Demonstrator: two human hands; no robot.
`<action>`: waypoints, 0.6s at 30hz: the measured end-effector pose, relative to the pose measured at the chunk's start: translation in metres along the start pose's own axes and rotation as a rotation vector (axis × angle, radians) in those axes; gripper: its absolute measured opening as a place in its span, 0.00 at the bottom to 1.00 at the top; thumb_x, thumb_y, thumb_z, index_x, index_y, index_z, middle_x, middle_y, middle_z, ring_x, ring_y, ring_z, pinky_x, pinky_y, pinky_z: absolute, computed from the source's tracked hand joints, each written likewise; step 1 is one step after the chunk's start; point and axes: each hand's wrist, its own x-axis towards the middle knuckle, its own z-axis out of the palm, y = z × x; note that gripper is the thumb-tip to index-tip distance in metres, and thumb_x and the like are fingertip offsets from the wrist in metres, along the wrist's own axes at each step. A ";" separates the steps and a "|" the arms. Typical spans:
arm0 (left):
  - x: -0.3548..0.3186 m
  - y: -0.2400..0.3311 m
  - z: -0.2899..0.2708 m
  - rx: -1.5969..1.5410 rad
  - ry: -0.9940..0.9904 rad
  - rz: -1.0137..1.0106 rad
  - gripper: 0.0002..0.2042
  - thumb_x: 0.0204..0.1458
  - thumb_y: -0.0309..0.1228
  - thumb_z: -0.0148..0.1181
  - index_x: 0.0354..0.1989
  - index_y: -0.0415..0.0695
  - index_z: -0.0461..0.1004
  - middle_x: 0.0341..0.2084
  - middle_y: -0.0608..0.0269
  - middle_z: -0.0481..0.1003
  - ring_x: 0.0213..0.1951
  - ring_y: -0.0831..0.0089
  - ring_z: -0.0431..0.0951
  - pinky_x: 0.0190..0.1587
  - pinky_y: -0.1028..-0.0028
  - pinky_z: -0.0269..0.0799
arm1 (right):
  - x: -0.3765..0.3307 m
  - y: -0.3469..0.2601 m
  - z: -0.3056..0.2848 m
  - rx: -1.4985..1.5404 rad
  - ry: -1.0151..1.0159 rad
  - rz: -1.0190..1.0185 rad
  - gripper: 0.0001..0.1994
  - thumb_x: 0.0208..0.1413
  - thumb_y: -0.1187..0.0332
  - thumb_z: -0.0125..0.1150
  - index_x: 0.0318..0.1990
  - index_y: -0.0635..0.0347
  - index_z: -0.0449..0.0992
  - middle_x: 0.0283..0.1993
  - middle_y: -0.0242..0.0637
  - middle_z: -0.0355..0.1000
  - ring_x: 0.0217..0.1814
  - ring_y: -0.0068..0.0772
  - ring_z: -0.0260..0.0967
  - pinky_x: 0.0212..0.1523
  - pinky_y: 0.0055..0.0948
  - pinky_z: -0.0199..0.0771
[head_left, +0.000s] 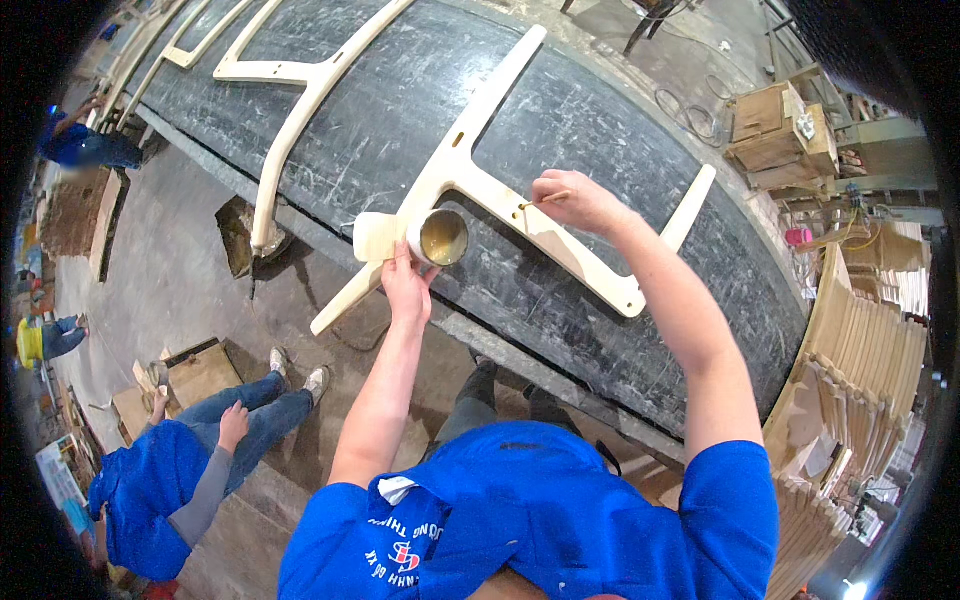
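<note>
Landmark: pale wooden frame piece point(500, 190), flat on the dark scratched workbench point(600, 130).
Left hand point(408, 285): fingers curled round a white cup point(438, 237) of tan liquid, held against the frame's near edge.
Right hand point(575, 200): pinching a thin stick point(540, 200), tip on the frame.
Left of frame: a seated person in blue point(160, 480).

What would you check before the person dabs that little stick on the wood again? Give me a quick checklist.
1. Cup of glue held by left hand: ok, though tilted on its side.
2. Thin stick pinched in right hand: ok.
3. Pale wooden frame piece lying flat on the dark bench: ok.
4. Glue left on the stick tip: cannot tell.
5. Glue level in the cup: cannot tell.
</note>
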 end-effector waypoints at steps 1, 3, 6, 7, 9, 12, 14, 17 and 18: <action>0.001 0.000 0.001 0.019 -0.016 0.020 0.13 0.60 0.40 0.43 0.47 0.47 0.64 0.41 0.64 0.70 0.44 0.70 0.72 0.39 0.62 0.76 | -0.003 -0.002 -0.007 0.016 -0.037 -0.049 0.02 0.46 0.75 0.54 0.29 0.61 0.70 0.31 0.39 0.68 0.35 0.42 0.68 0.34 0.34 0.68; 0.003 0.002 0.011 0.061 -0.071 0.046 0.12 0.59 0.39 0.44 0.47 0.47 0.65 0.40 0.65 0.70 0.43 0.72 0.72 0.39 0.62 0.76 | -0.013 0.004 -0.017 0.010 -0.041 -0.133 0.06 0.44 0.77 0.55 0.32 0.61 0.72 0.30 0.39 0.68 0.34 0.40 0.68 0.36 0.33 0.68; 0.005 0.006 0.022 0.169 -0.038 0.098 0.12 0.59 0.40 0.46 0.44 0.47 0.67 0.38 0.66 0.72 0.39 0.77 0.73 0.34 0.70 0.75 | -0.032 -0.010 -0.027 0.151 0.107 0.014 0.05 0.46 0.77 0.55 0.33 0.62 0.73 0.31 0.37 0.70 0.36 0.33 0.70 0.37 0.29 0.70; 0.005 0.007 0.023 0.217 -0.041 0.115 0.12 0.58 0.40 0.47 0.44 0.47 0.67 0.38 0.66 0.72 0.39 0.78 0.73 0.33 0.72 0.75 | -0.041 -0.018 -0.026 0.300 0.188 0.070 0.05 0.48 0.76 0.55 0.33 0.62 0.73 0.31 0.36 0.71 0.36 0.31 0.70 0.38 0.28 0.70; -0.001 0.010 0.038 0.191 -0.073 0.112 0.11 0.58 0.40 0.48 0.42 0.47 0.69 0.34 0.69 0.74 0.34 0.80 0.74 0.29 0.76 0.73 | -0.065 -0.037 -0.019 0.596 0.361 0.190 0.05 0.52 0.73 0.54 0.35 0.63 0.73 0.32 0.36 0.73 0.38 0.27 0.71 0.38 0.26 0.71; -0.016 0.018 0.066 0.174 -0.185 0.092 0.11 0.58 0.39 0.48 0.44 0.48 0.69 0.34 0.70 0.74 0.34 0.81 0.74 0.28 0.77 0.72 | -0.085 -0.061 0.000 0.967 0.547 0.087 0.08 0.54 0.72 0.55 0.40 0.66 0.72 0.36 0.36 0.74 0.41 0.24 0.70 0.43 0.21 0.69; -0.035 0.024 0.093 0.120 -0.258 0.149 0.11 0.58 0.39 0.48 0.44 0.48 0.69 0.35 0.69 0.74 0.35 0.81 0.74 0.28 0.76 0.73 | -0.099 -0.061 0.012 0.739 0.692 0.027 0.07 0.54 0.71 0.56 0.39 0.62 0.75 0.37 0.36 0.74 0.42 0.25 0.69 0.44 0.23 0.68; -0.065 0.042 0.120 0.042 -0.389 0.248 0.12 0.58 0.37 0.47 0.45 0.45 0.68 0.38 0.67 0.74 0.39 0.78 0.74 0.35 0.75 0.73 | -0.138 -0.077 0.010 0.744 0.683 -0.008 0.06 0.53 0.71 0.57 0.37 0.61 0.76 0.40 0.37 0.73 0.46 0.28 0.68 0.46 0.27 0.67; -0.076 0.045 0.129 0.039 -0.410 0.294 0.12 0.59 0.36 0.47 0.46 0.43 0.67 0.41 0.64 0.73 0.42 0.76 0.73 0.39 0.73 0.72 | -0.148 -0.078 0.000 0.712 0.717 -0.065 0.06 0.52 0.72 0.57 0.37 0.61 0.76 0.41 0.37 0.73 0.47 0.29 0.68 0.47 0.27 0.66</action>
